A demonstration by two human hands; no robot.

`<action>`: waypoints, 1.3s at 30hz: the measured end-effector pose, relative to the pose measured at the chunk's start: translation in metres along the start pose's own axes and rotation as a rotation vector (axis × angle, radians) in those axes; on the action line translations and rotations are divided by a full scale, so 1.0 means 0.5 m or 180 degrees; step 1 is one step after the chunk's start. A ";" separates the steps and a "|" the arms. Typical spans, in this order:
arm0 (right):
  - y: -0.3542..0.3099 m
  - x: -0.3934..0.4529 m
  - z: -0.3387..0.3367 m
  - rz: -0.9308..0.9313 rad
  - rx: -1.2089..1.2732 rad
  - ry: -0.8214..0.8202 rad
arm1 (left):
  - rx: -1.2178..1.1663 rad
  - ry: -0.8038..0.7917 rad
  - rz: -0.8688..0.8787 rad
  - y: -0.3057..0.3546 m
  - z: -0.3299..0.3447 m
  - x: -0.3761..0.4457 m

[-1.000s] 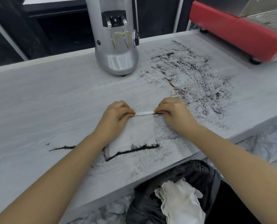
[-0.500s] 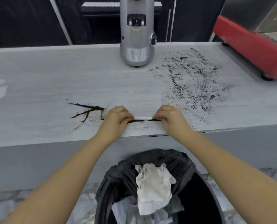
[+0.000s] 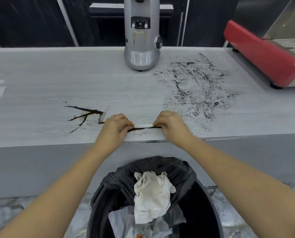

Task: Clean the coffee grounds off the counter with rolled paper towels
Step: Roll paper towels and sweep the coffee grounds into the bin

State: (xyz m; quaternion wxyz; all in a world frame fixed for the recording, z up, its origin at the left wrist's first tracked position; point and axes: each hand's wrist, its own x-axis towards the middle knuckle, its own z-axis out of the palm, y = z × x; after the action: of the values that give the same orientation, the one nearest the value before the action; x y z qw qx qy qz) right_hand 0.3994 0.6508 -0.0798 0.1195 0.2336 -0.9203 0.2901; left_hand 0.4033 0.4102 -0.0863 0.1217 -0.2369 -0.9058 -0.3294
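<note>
1. You are in the middle of a sweeping stroke: the rolled paper towel lies flat on the counter at the centre of the frame, close to the front edge, with a dark ridge of coffee grounds banked along its near side.
2. Your left hand pinches the towel's left end with curled fingers, and your right hand pinches the right end the same way; only the short middle stretch of the roll shows between them.
3. The roll's long axis runs left to right across the frame, roughly parallel to the counter's front edge, so its broad side faces that edge.
4. The next move, as I judge it, is to draw the ridge over the edge into the bin directly below, keeping the roll level and pressed down so no grounds slip past its ends.
5. Plenty is left to do: a wide scatter of grounds covers the right of the counter, and thin swept lines sit just left of your left hand.
6. The grinder stands at upper centre, well apart from the stroke.
</note>
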 end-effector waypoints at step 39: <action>0.362 0.011 -0.197 -0.0830 0.0458 -0.0623 | 0.0552 0.0496 -0.0986 0.253 0.263 0.147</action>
State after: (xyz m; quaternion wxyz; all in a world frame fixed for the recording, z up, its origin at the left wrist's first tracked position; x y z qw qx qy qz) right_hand 0.3124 0.8378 -0.0853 0.0489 0.3859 -0.8664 0.3132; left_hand 0.3963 0.6066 -0.0895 0.1592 -0.0571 -0.9443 -0.2823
